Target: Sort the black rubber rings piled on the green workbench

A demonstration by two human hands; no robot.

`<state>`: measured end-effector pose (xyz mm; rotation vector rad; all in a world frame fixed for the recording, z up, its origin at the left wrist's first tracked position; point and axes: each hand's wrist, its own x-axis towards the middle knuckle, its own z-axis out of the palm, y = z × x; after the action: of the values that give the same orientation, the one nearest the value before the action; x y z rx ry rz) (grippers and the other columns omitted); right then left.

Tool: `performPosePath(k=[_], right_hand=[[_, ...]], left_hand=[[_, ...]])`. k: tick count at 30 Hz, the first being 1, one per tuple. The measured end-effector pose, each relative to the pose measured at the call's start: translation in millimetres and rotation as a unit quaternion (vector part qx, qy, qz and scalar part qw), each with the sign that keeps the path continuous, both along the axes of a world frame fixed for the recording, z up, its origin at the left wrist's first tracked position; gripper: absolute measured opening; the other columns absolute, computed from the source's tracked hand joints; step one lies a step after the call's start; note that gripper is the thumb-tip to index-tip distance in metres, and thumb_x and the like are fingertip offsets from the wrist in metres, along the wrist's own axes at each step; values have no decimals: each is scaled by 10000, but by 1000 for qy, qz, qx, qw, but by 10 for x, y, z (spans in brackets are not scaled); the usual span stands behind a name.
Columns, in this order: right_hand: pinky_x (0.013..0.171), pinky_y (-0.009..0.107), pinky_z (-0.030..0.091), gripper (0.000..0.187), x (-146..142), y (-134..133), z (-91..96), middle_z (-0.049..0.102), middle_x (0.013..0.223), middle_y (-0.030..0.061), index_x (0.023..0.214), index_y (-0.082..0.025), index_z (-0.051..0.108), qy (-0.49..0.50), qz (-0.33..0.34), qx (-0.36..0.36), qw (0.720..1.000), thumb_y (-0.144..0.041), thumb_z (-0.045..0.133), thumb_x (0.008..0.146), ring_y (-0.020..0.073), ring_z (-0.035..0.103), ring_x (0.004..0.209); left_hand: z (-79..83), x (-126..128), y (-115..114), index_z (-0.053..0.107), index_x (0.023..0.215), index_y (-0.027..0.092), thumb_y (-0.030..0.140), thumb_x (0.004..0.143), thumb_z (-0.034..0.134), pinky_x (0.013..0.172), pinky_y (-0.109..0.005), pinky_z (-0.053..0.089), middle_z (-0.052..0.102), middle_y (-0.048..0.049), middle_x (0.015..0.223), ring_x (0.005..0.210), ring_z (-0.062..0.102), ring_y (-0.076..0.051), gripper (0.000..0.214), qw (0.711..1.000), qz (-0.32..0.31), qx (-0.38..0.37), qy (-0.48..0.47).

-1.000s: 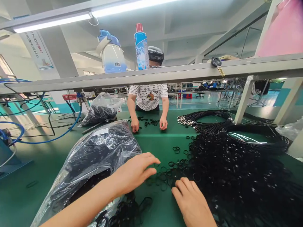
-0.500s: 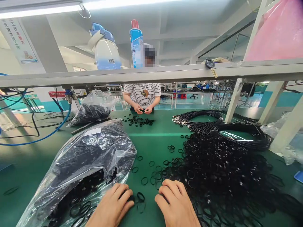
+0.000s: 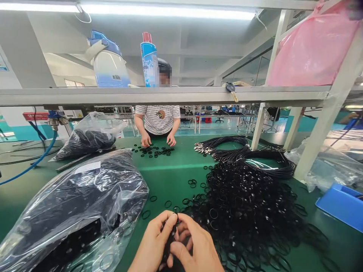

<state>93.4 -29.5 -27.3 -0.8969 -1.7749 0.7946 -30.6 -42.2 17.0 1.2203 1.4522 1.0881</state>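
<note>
both of the person's hands have come together since the frame half a second ago, when they stood apart just above the surface (image 3: pixel 176 172); the view has swung too, bringing a blue bin (image 3: pixel 340 209) in at three o'clock, and the co-worker (image 3: pixel 159 120) at twelve o'clock now has the hands parted.

largest first: the green surface carries a clear plastic bag of black rings (image 3: pixel 93 196) at ten o'clock from the hands, its open mouth toward the person. a heap of loose black rings (image 3: pixel 249 211) spreads from two to three o'clock, with coils of black cable (image 3: pixel 227 154) behind it at one o'clock.

the left hand (image 3: pixel 153 241) pinches a small bunch of black rings (image 3: pixel 166 247) between thumb and fingers. the right hand (image 3: pixel 200 241) curls against that bunch, fingertips meeting the left's; whether its grip bears any rings i cannot tell. the bunch lies between the palms, its long axis running roughly one o'clock to seven. the right hand is nearer the heap, which begins just beside it; the left is nearer the bag. smallest, a few scattered rings (image 3: pixel 146 214) lie at eleven o'clock, apart from both hands.
</note>
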Motion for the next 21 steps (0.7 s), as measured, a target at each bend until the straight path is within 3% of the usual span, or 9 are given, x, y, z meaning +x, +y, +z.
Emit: performPosePath(k=[4, 11, 15, 18, 21], right_hand=[[519, 202, 454, 321, 104, 110, 133, 641, 681, -9, 988, -207, 634, 49, 30, -128, 990, -122, 550, 691, 140, 609, 604], [535, 219, 443, 173, 169, 189, 220, 651, 690, 22, 860, -165, 659, 111, 36, -195, 974, -226, 619, 704, 154, 611, 630], [521, 219, 429, 131, 288, 308, 224, 646, 690, 34, 818, -147, 648, 145, 25, -253, 956, -222, 559, 757, 164, 629, 641], [582, 229, 445, 163, 369, 367, 228, 661, 743, 27, 875, -170, 654, 141, 35, -231, 962, -166, 546, 753, 166, 635, 700], [675, 248, 457, 175, 406, 371, 255, 684, 809, 22, 859, -197, 688, 111, 23, -192, 975, -144, 590, 723, 174, 628, 772]], left_hand=[[-135, 151, 115, 587, 761, 185, 615, 776, 505, 228, -118, 194, 429, 93, 356, 214, 325, -50, 438, 1000, 11, -8, -1], [-37, 225, 21, 606, 668, 176, 627, 712, 586, 264, -116, 247, 482, 58, 449, 307, 377, -50, 454, 999, 20, -23, -42], [-69, 167, 49, 634, 920, 197, 611, 654, 654, 283, -106, 200, 571, 31, 580, 333, 399, -41, 492, 983, 16, -85, -164], [-128, 110, 77, 644, 944, 177, 523, 631, 721, 284, -110, 187, 559, 38, 564, 305, 356, -18, 474, 977, -8, -77, -196], [-189, 79, 79, 662, 849, 143, 555, 617, 725, 276, -112, 168, 560, 33, 527, 270, 338, -4, 477, 985, -14, -52, -161]])
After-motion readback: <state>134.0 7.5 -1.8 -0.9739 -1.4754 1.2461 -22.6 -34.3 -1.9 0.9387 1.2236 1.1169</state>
